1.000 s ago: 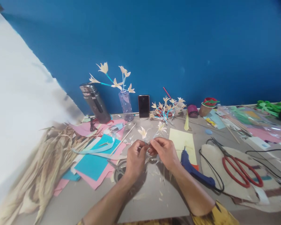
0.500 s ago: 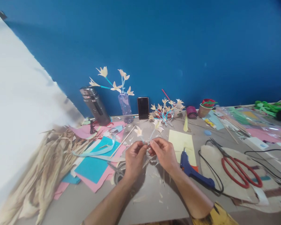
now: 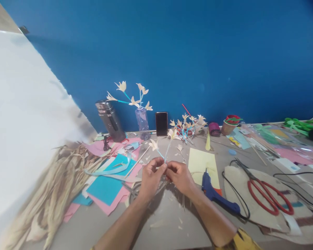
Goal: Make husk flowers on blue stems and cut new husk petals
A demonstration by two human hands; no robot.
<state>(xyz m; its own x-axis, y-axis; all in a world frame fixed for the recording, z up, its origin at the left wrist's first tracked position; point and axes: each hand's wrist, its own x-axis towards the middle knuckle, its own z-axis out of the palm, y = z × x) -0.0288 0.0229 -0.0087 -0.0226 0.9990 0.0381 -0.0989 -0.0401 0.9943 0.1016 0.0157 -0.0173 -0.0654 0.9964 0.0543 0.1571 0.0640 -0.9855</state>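
Two cream craft flowers stand above my fingertips: one flower (image 3: 153,144) leans left, and the other flower (image 3: 173,134) rises higher on the right. Their pale blue stems (image 3: 167,152) meet at my fingers. My left hand (image 3: 151,176) is closed, thumb and fingers pinching the joined stems. Against it, my right hand (image 3: 182,176) is closed on the same stems just below the join, its fingertips partly hidden. Under my left wrist lie grey-handled scissors (image 3: 132,191), partly covered. Pale scraps (image 3: 156,225) are scattered on the grey table (image 3: 169,236).
Dried husks (image 3: 45,187) and blue sheets (image 3: 106,189) lie left. A blue glue gun (image 3: 219,198) and red-handled scissors (image 3: 270,196) lie right. Behind stand a flask (image 3: 111,121), a bottle with flowers (image 3: 142,125), a phone (image 3: 161,124) and a flower cluster (image 3: 186,128).
The two stems, held apart before, now meet at my fingertips. My right hand has turned and come closer against my left. The view has shifted slightly.
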